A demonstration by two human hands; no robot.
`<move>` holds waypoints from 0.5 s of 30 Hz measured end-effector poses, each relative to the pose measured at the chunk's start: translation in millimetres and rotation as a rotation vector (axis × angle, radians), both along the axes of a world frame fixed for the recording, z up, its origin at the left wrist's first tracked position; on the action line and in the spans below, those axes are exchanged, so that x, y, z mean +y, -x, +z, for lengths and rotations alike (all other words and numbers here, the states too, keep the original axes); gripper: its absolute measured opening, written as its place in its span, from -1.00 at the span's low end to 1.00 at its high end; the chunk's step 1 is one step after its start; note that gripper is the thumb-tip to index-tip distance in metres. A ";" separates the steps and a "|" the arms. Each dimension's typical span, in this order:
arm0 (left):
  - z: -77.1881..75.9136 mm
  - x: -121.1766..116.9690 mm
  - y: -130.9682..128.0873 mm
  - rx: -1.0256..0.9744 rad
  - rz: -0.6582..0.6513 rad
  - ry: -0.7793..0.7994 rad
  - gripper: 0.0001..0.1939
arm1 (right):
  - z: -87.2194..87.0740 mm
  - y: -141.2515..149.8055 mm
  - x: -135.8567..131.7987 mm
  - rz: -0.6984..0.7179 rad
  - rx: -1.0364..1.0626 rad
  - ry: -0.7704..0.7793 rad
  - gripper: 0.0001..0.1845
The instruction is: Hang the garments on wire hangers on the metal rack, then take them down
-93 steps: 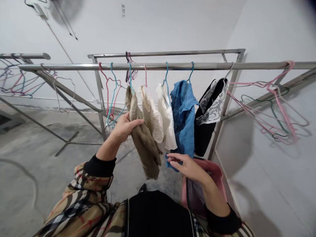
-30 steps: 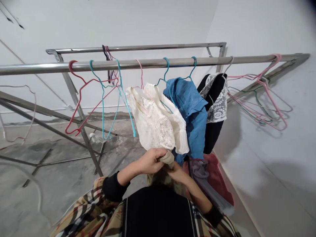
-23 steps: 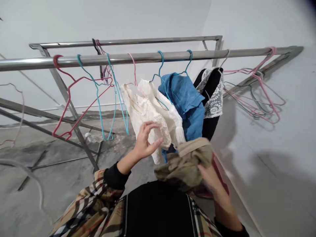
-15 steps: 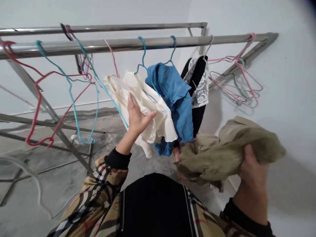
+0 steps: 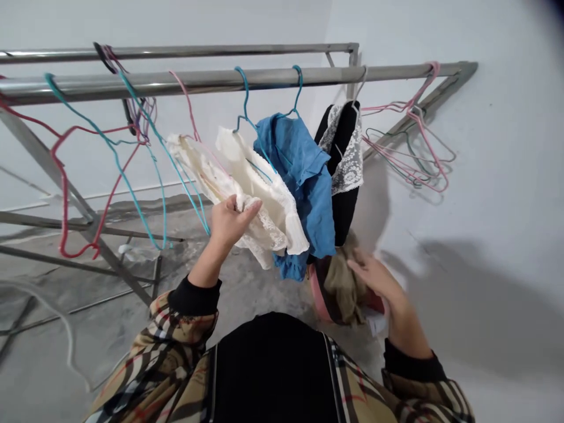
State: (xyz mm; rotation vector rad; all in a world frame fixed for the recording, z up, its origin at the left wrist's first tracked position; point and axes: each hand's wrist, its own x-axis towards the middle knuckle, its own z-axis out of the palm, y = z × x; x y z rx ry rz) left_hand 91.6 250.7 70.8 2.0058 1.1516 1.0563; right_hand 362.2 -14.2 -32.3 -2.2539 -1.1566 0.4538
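My left hand (image 5: 230,222) is closed on the edge of a cream lace-trimmed blouse (image 5: 264,226) that hangs by a pink hanger (image 5: 192,111). A second cream garment (image 5: 282,200) hangs right beside it on a blue hanger (image 5: 245,97). At the lower right, my right hand (image 5: 379,276) is open, fingers stretched out beside a crumpled olive garment (image 5: 346,285). That garment lies in a pink basin (image 5: 318,296) on the floor, partly hidden by the hanging clothes. Whether the fingertips touch it I cannot tell.
A blue shirt (image 5: 297,170) and a black garment with white lace (image 5: 348,158) hang farther right on the metal rail (image 5: 282,77). Bare hangers, a red one (image 5: 65,194) among them, are at left; pink hangers (image 5: 434,147) are by the wall. A grey hose (image 5: 66,329) lies at lower left.
My right hand has moved left and let go of the olive garment, which is now in the basin. My left hand, open before, has closed on the cream blouse.
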 end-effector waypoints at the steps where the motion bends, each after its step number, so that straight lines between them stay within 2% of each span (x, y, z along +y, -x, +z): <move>1: 0.3 -2.7 2.4 0.010 0.008 -0.026 -0.66 | 7.4 17.1 9.4 0.142 0.103 -0.029 -0.51; 4: 0.0 -12.7 6.9 -0.034 -0.020 -0.047 -0.64 | 41.1 70.2 41.4 0.429 0.351 -0.205 -0.55; 7: 1.0 -25.3 8.3 -0.129 -0.109 0.004 -0.62 | 67.3 112.6 77.2 0.544 0.486 -0.376 -0.51; 9: 3.6 -33.9 9.7 -0.178 -0.167 0.040 -0.61 | 73.1 134.1 99.5 0.529 0.526 -0.473 -0.56; 11: 7.1 -42.0 12.9 -0.190 -0.209 0.062 -0.62 | 72.1 151.2 117.4 0.483 0.538 -0.543 -0.72; 15: 13.2 -55.5 23.5 -0.078 -0.144 -0.011 -0.66 | 68.2 172.1 135.0 0.435 0.558 -0.624 -0.87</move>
